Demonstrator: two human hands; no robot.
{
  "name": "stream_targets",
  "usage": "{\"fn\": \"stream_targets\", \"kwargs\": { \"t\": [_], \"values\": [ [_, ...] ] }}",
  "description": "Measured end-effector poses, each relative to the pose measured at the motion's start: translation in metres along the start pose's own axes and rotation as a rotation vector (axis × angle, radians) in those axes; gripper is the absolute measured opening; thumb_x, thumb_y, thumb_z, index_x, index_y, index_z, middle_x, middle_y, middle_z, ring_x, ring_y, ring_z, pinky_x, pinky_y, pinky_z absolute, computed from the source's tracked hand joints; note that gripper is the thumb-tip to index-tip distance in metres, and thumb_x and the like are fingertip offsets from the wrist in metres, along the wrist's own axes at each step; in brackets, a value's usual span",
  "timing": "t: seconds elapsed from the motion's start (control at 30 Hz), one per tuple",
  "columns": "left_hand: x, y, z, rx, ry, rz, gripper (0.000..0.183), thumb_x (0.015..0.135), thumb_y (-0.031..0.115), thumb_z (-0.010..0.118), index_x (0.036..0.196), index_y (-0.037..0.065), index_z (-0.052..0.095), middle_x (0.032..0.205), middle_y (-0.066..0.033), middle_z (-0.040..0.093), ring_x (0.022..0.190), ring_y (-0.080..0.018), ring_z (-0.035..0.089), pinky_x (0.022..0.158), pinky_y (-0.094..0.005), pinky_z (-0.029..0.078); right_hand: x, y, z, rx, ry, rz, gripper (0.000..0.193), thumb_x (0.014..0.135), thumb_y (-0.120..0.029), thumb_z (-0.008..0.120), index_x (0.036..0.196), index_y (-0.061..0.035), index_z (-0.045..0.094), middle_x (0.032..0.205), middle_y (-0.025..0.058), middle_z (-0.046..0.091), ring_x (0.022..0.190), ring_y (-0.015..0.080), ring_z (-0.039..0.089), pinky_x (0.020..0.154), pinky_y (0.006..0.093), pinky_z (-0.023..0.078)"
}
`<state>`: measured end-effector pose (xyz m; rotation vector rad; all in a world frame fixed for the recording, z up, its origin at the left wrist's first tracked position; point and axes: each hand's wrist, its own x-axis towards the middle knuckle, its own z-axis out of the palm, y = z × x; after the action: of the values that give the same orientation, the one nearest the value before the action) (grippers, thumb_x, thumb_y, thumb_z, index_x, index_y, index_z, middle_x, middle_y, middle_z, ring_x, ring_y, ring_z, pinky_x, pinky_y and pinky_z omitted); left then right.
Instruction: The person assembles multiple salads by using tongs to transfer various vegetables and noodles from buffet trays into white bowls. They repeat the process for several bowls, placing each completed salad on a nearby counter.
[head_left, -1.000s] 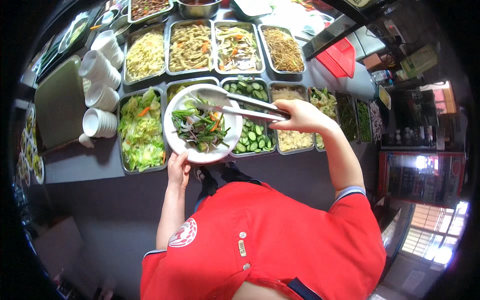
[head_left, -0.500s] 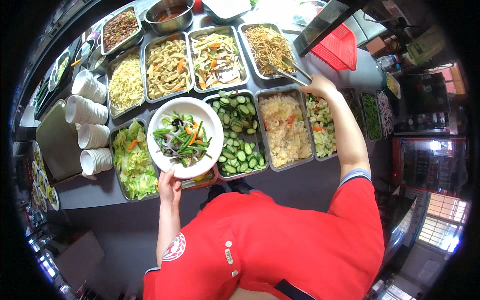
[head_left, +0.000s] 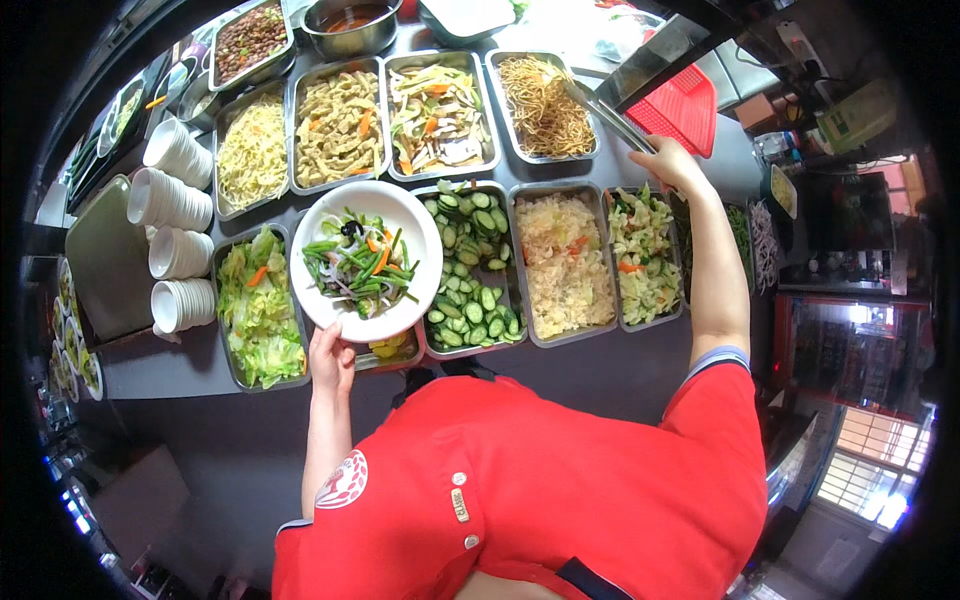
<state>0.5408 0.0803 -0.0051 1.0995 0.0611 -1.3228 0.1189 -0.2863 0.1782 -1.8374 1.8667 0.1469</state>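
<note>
My left hand [head_left: 330, 358] grips the near rim of a white bowl [head_left: 424, 225], thumb at its edge. Green beans, orange strips, sliced onion and dark pieces make up the mixed vegetables [head_left: 365, 265] inside. The bowl hovers over the front row, between the lettuce tray [head_left: 258, 305] and the cucumber slices [head_left: 475, 300]. At the far right, my right hand [head_left: 670, 163] is closed around metal tongs [head_left: 618, 117]. Their tips reach the right side of a metal tray of brown fried noodles [head_left: 540, 108]; whether they pinch any strands I cannot tell.
Further trays hold pale shredded vegetable [head_left: 562, 265], chopped cabbage [head_left: 640, 255], brown strips [head_left: 340, 125] and mushroom slices [head_left: 437, 110]. Stacked white bowls [head_left: 180, 255] stand at the left. A red plastic basket [head_left: 685, 108] and a dark post [head_left: 665, 60] are beyond my right hand.
My right hand and the tongs have shifted slightly right, the tongs' tips toward the noodle tray's right side. The bowl in my left hand has moved slightly left and up in view.
</note>
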Motion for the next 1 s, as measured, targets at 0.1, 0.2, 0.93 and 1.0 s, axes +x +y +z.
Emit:
{"fn": "stream_targets", "kwargs": {
  "t": [0.1, 0.2, 0.93, 1.0],
  "values": [
    [0.000, 0.001, 0.001, -0.003, -0.011, -0.004, 0.029, 0.091, 0.010, 0.056, 0.119, 0.006, 0.053, 0.100, -0.0016, 0.063, 0.067, -0.0024, 0.053, 0.040, -0.0146, 0.033, 0.000, 0.006, -0.002, 0.042, 0.061, -0.028, 0.037, 0.084, -0.033, 0.067, 0.108, -0.0044, 0.064, 0.059, 0.0017, 0.052, 0.044, 0.0114, 0.050, 0.041, 0.0285, 0.041],
    [0.000, 0.001, -0.009, -0.005, -0.047, -0.013, 0.028, 0.092, 0.010, 0.054, 0.120, 0.008, 0.052, 0.106, -0.0002, 0.061, 0.073, -0.0022, 0.054, 0.041, -0.0149, 0.033, -0.025, -0.014, -0.013, 0.067, 0.113, -0.071, 0.039, 0.085, -0.033, 0.068, 0.108, -0.0020, 0.064, 0.059, 0.0011, 0.053, 0.043, 0.0100, 0.049, 0.040, 0.0285, 0.039],
    [-0.043, 0.009, -0.051, -0.191, -0.037, 0.051, 0.021, 0.091, 0.009, 0.058, 0.111, 0.009, 0.054, 0.094, 0.0010, 0.061, 0.069, -0.0030, 0.053, 0.041, -0.0142, 0.032, -0.221, -0.210, 0.103, -0.132, -0.512, -0.290, 0.042, 0.083, -0.037, 0.070, 0.109, -0.0051, 0.061, 0.068, 0.0027, 0.057, 0.048, 0.0095, 0.052, 0.043, 0.0269, 0.043],
    [-0.047, 0.009, -0.061, -0.213, -0.010, 0.056, 0.021, 0.091, 0.009, 0.058, 0.111, 0.009, 0.054, 0.094, 0.0006, 0.061, 0.069, -0.0033, 0.053, 0.041, -0.0144, 0.032, -0.223, -0.213, 0.106, -0.101, -0.489, -0.309, 0.045, 0.083, -0.038, 0.070, 0.111, -0.0041, 0.060, 0.070, 0.0044, 0.058, 0.048, 0.0105, 0.053, 0.042, 0.0267, 0.043]
  ]
}}
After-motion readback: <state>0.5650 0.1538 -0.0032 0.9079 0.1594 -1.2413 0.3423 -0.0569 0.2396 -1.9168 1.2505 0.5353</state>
